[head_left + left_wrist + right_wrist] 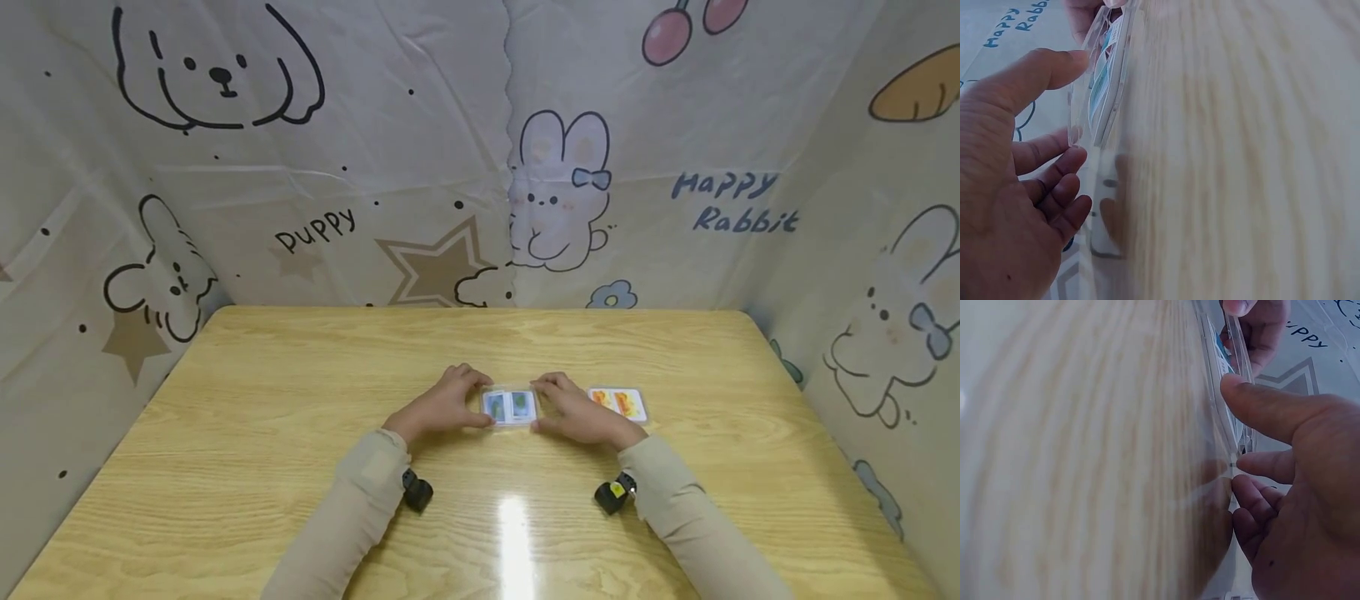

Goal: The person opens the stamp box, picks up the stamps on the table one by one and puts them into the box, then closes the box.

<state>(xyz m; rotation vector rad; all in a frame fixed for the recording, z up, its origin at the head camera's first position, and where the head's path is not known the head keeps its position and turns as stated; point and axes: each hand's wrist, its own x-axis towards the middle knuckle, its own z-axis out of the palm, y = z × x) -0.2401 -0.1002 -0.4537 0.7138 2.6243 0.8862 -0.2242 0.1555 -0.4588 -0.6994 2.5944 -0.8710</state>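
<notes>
A small clear plastic case (pixel 507 424) lies flat on the table between both hands, holding cards with blue-green pictures (pixel 522 405). My left hand (pixel 448 402) grips its left end, thumb at the near corner and fingers at the far one. At the right end, my right hand (pixel 581 414) grips it the same way. Seen edge-on in the left wrist view, the case's clear lid (pixel 1077 112) stands slightly apart from the base, and the cards inside bulge. The right wrist view shows the right thumb (pixel 1241 394) against the case's edge.
Just beyond the right hand lies a second flat case or card (pixel 637 405) with two orange pictures, its left part overlapped by that hand. The wooden table (pixel 300 358) meets a printed cloth backdrop (pixel 420 167) at the back and sides.
</notes>
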